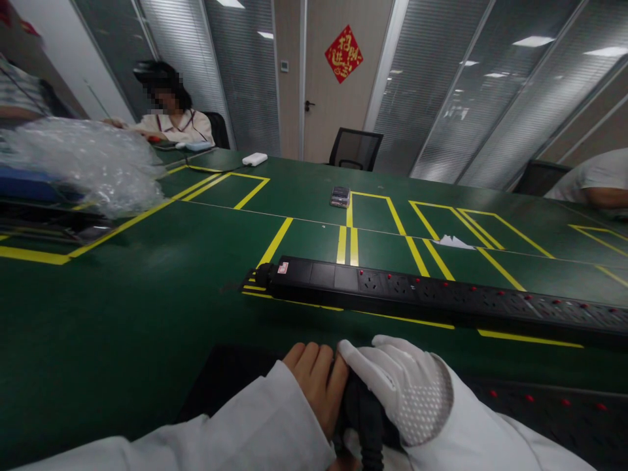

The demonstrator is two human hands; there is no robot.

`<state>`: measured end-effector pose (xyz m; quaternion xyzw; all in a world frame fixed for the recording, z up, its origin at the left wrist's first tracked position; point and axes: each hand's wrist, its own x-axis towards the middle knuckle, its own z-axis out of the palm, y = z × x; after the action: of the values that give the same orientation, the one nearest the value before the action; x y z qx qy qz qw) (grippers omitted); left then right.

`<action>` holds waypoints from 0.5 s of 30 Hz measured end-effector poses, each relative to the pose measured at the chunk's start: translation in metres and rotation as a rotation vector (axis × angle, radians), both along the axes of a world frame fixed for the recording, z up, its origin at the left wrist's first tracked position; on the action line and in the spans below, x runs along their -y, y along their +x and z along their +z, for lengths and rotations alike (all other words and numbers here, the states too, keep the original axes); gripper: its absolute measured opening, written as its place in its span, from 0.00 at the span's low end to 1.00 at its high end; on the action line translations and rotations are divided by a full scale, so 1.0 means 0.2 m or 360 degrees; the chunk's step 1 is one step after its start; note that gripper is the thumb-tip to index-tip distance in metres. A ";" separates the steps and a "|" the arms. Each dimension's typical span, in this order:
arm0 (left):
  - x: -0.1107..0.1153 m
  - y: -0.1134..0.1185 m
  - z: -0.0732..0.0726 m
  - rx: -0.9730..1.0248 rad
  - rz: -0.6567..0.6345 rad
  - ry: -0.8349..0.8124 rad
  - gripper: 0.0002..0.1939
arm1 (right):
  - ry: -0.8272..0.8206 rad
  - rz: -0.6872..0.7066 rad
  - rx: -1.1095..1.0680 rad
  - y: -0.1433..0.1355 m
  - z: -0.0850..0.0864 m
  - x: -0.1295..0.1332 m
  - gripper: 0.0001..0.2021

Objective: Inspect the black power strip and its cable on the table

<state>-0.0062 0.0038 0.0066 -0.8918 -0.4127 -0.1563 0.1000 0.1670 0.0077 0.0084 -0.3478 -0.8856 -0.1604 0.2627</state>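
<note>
My bare left hand is closed, its fingers curled over a black part in front of my body. Right against it, my right hand in a white glove with a dotted cuff is closed round the same spot. Between them a thick black cable with a ribbed sleeve hangs toward me; its upper end is hidden by the fingers. A near power strip with red switches shows beyond my right sleeve. Farther off, a long black power strip with several sockets lies across the table.
Yellow tape outlines mark the green table. Clear plastic wrap is heaped at left, a small dark box and crumpled white paper lie farther back. A person sits across; another person's arm shows at right.
</note>
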 end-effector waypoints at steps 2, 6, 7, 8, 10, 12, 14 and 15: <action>0.00 0.00 0.00 -0.0005 -0.0009 0.0005 0.12 | 0.0084 -0.0024 -0.0143 -0.03 0.00 -0.01 0.21; 0.00 0.01 0.00 -0.0001 0.0006 0.0043 0.13 | 0.0258 -0.0016 -0.0407 -0.08 0.01 -0.04 0.18; 0.00 0.01 0.00 0.0004 0.0012 0.0040 0.13 | 0.0241 0.0014 -0.0385 -0.08 0.01 -0.04 0.17; 0.00 0.01 0.00 0.0006 0.0014 0.0030 0.13 | 0.0210 0.0036 -0.0364 -0.08 0.00 -0.05 0.15; 0.00 0.01 -0.01 0.0000 0.0019 0.0003 0.12 | 0.0115 -0.0021 -0.0421 -0.07 -0.02 -0.05 0.14; 0.00 0.01 -0.01 -0.0019 0.0027 0.0005 0.13 | 0.0064 -0.0130 -0.0562 -0.07 -0.05 -0.04 0.15; 0.00 0.01 -0.01 -0.0036 0.0042 0.0017 0.13 | 0.0059 -0.0184 -0.0631 -0.07 -0.06 -0.04 0.16; 0.00 0.01 -0.01 -0.0045 0.0049 0.0009 0.13 | 0.0047 -0.0188 -0.0622 -0.07 -0.06 -0.03 0.16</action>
<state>-0.0044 0.0032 0.0055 -0.8871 -0.4246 -0.1432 0.1108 0.1522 0.0143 -0.0036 -0.4198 -0.7934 -0.1180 0.4246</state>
